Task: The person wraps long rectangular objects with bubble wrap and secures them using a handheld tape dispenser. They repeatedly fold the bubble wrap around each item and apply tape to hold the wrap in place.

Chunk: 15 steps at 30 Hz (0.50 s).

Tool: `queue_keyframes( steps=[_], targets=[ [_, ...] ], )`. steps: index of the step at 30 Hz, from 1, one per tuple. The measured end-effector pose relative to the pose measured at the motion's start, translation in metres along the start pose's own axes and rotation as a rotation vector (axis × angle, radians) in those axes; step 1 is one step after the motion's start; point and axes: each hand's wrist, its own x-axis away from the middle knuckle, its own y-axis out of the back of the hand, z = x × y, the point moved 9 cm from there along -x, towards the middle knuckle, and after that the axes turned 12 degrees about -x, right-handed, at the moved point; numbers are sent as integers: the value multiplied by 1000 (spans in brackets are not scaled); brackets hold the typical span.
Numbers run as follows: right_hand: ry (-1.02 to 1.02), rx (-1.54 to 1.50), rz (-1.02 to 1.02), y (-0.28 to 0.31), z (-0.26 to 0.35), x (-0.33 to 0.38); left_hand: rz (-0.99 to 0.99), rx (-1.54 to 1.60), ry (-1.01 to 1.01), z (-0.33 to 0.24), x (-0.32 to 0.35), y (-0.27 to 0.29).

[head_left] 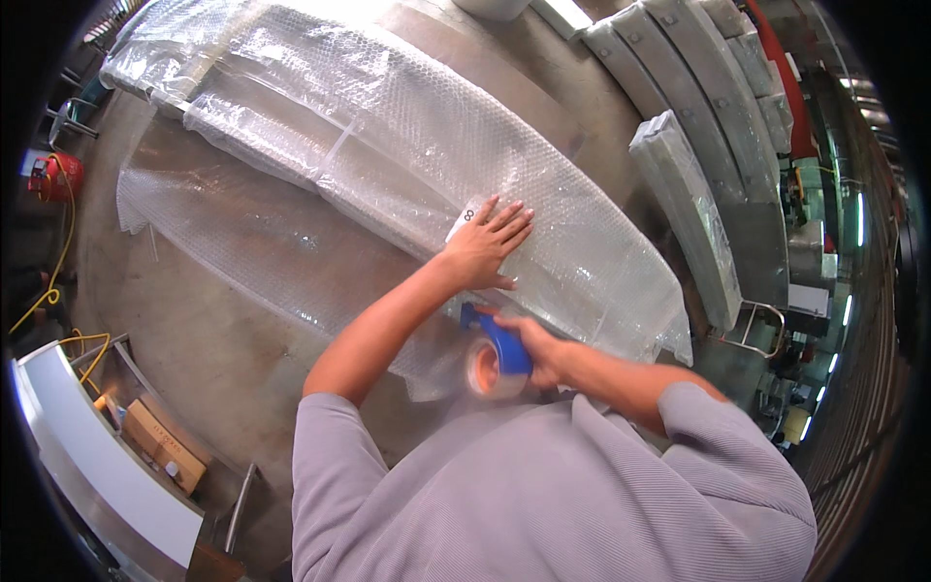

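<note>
A long piece lies under clear bubble wrap (pixel 407 107), which spreads out on both sides of it across the floor. My left hand (pixel 488 247) rests flat on the wrap with its fingers spread, partly over a small white label (pixel 464 221). Close to the body, my right hand (pixel 538 351) grips a blue tape dispenser (pixel 506 341) that carries a wide roll of tape (pixel 482 371). The dispenser's front end is near the lower edge of the wrapped piece. Whether its tape touches the wrap, I cannot tell.
Several long wrapped pieces (pixel 679 78) lie at the upper right, with another wrapped bar (pixel 684 213) beside them. A red canister (pixel 60 177) with a yellow hose stands at far left. At lower left, a cardboard box (pixel 163 441) sits by a white-topped bench (pixel 107 466).
</note>
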Motion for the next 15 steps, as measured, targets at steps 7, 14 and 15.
queue_keyframes(
  steps=[7, 14, 15],
  targets=[
    [-40, 314, -36, 17, 44, 0, 42, -50, -62, -4, 21, 11],
    [-4, 238, 81, 27, 41, -20, 67, -86, -94, -11, 19, 13],
    [-4, 172, 118, 32, 36, -29, 61, -82, -94, -11, 19, 14]
  ],
)
